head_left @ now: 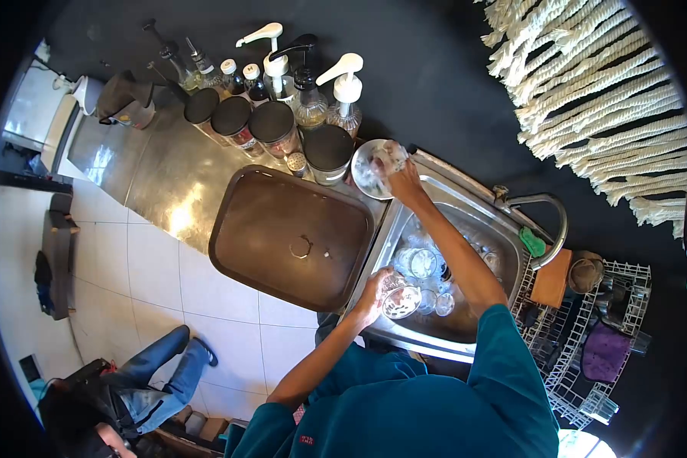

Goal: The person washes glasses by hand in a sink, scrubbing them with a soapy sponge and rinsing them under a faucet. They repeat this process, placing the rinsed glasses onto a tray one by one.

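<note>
My left hand [370, 301] is wrapped round a clear drinking glass [401, 301] over the near left edge of the sink. The glass is tilted, with its round end turned up towards me. My right hand [399, 177] reaches over to a round white bowl [368, 182] at the sink's far left corner. Its fingers are closed on something pale and foamy that I cannot make out. Between my arms, several wet glasses [422, 263] lie in the steel sink [393, 330].
A brown tray [282, 237] lies on the steel counter [149, 175], left of the sink. Dark-lidded jars [275, 130] and pump bottles [346, 99] line the wall. At right are a curved faucet [563, 221], green scrubber [532, 242] and wire rack [572, 343]. A person [130, 389] sits lower left.
</note>
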Demonstrator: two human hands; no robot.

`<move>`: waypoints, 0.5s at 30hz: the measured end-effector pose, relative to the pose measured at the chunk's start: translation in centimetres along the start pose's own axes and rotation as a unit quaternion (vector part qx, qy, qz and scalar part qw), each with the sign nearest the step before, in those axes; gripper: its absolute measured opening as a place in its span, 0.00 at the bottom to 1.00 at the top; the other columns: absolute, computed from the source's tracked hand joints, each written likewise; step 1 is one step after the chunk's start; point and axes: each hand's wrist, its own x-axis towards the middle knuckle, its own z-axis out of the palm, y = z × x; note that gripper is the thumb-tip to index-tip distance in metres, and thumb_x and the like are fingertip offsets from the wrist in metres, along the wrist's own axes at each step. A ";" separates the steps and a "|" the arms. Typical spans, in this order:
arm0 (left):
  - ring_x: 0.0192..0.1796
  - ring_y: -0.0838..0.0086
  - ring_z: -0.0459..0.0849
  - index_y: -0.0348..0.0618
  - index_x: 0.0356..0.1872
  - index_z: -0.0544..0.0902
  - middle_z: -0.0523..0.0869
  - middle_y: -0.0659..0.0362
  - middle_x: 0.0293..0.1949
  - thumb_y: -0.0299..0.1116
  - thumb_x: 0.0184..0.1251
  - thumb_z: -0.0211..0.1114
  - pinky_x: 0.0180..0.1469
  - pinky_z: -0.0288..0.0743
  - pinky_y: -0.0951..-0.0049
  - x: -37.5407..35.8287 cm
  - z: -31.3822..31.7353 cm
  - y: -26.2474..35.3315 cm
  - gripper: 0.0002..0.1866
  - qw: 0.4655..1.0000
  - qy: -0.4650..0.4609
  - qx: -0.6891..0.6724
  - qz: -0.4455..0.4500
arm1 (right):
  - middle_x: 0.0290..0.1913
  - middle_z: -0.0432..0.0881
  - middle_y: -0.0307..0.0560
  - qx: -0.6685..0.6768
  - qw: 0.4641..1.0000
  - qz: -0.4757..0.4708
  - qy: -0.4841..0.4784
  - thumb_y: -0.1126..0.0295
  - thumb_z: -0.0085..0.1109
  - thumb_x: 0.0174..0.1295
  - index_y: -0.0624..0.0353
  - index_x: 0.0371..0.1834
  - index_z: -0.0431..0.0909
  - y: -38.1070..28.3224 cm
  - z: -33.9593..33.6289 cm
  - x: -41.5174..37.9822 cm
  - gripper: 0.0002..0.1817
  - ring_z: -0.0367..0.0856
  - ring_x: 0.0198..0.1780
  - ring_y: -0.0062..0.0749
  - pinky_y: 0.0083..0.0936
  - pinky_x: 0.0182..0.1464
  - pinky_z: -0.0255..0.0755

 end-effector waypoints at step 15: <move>0.41 0.70 0.80 0.48 0.44 0.74 0.81 0.57 0.42 0.49 0.64 0.56 0.41 0.79 0.69 -0.3 -0.5 0.2 0.17 0.999 -0.024 -0.014 0.017 | 0.60 0.66 0.56 0.015 0.986 0.157 -0.057 0.51 0.55 0.60 0.58 0.54 0.72 -0.5 1.1 -0.5 0.25 0.67 0.60 0.51 0.47 0.56 0.66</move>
